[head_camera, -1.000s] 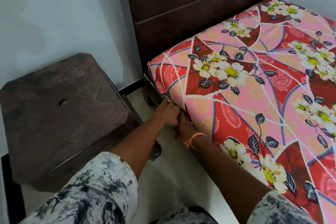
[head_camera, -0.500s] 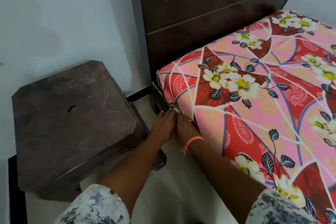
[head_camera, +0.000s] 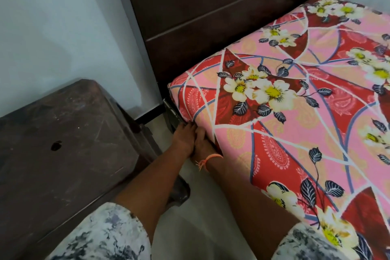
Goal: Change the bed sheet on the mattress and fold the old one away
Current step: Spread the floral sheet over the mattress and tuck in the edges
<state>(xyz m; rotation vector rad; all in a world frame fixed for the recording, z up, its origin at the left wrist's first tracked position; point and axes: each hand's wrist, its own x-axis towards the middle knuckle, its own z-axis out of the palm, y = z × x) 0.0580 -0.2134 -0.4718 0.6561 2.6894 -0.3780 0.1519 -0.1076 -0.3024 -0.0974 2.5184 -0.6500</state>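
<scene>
A pink and red floral bed sheet (head_camera: 295, 124) covers the mattress, drawn smooth over its near-left corner. Both my hands are low at that corner, side by side, where the sheet's side meets the dark bed frame (head_camera: 172, 113). My left hand (head_camera: 183, 140) lies flat with its fingers stretched out, the tips touching the sheet's lower edge. My right hand (head_camera: 203, 145), with an orange thread on the wrist, presses against the sheet's side; its fingertips and thumb are hidden by the fabric.
A dark brown plastic stool (head_camera: 63, 145) stands close on the left, leaving a narrow strip of pale floor (head_camera: 202, 213) between it and the bed. The dark wooden headboard (head_camera: 211, 17) rises behind the mattress. A white wall (head_camera: 52, 27) fills the left.
My hands went from pinching the sheet's edge at the corner to lying flat against it, fingers pushed toward the gap under the mattress. The camera view moved left and closer.
</scene>
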